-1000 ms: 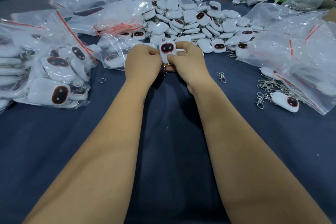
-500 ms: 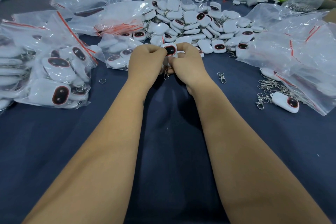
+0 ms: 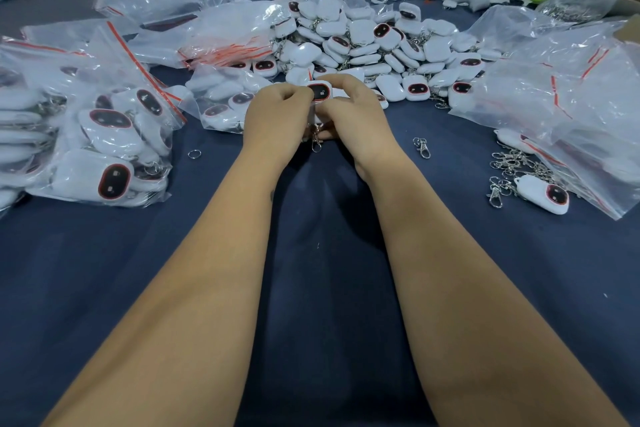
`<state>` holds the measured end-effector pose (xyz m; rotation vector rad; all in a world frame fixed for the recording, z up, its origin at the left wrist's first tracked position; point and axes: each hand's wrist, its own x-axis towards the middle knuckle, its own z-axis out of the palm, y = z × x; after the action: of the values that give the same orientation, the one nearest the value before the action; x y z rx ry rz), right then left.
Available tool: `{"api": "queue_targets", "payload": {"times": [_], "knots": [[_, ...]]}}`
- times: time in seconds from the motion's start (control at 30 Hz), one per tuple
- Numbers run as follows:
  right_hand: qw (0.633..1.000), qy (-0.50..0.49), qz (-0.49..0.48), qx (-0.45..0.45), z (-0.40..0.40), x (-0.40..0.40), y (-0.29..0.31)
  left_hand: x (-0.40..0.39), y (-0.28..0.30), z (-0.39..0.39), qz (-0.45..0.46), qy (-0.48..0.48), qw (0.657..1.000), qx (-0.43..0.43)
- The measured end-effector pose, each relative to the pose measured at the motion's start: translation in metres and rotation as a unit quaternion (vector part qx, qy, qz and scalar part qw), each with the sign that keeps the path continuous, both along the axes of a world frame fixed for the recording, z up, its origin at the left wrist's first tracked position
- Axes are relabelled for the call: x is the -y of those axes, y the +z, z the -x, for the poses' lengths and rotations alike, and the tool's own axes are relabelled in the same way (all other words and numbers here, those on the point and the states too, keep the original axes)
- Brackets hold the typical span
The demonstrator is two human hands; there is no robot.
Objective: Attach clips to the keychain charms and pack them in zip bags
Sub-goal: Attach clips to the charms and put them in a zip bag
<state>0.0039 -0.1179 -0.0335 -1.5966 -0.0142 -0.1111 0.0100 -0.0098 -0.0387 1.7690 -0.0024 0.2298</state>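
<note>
Pinching one charm (image 3: 319,91) between them, left hand (image 3: 277,121) and right hand (image 3: 356,121) curl fingers; clip (image 3: 316,142) seemingly dangles below.

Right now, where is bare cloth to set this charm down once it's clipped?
Bare blue cloth lies below the filled bags at left, and below the lone charm at right. Crowded: the charm pile ahead and the loose clips at right.

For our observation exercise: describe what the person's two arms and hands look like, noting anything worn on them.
Both forearms are bare from the bottom edge of the picture to the wrists: no sleeves show. The left hand and the right hand wear no gloves, and no watch, bracelet or ring is visible. A small dark mark sits on the left forearm.
</note>
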Motion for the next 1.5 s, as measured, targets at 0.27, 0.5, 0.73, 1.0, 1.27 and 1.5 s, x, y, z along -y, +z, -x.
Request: {"api": "queue_targets", "payload": {"times": [0.27, 0.5, 0.73, 1.0, 1.27, 1.5], "knots": [[1.000, -0.004, 0.013, 0.007, 0.0009, 0.0009, -0.0007, -0.0002, 0.0000, 0.0000, -0.013, -0.006, 1.000, -0.007], [1.000, -0.001, 0.019, 0.018, 0.0039, 0.0025, 0.0014, -0.0001, 0.0007, 0.0002, -0.012, -0.012, 1.000, -0.012], [1.000, -0.003, 0.011, 0.022, 0.0053, 0.0026, 0.0015, 0.0002, -0.0010, -0.0010, -0.017, -0.011, 1.000, -0.012], [0.999, 0.006, -0.034, -0.015, 0.0008, 0.0001, 0.0035, 0.0012, -0.0007, -0.0005, -0.045, 0.002, 0.999, 0.014], [1.000, 0.012, -0.023, -0.008, 0.0000, -0.0003, 0.0012, 0.0024, 0.0014, 0.0011, -0.102, 0.012, 0.994, 0.032], [1.000, -0.006, 0.009, -0.007, -0.0015, -0.0004, 0.0005, 0.0014, 0.0029, 0.0023, -0.097, -0.001, 0.995, 0.015]]}}
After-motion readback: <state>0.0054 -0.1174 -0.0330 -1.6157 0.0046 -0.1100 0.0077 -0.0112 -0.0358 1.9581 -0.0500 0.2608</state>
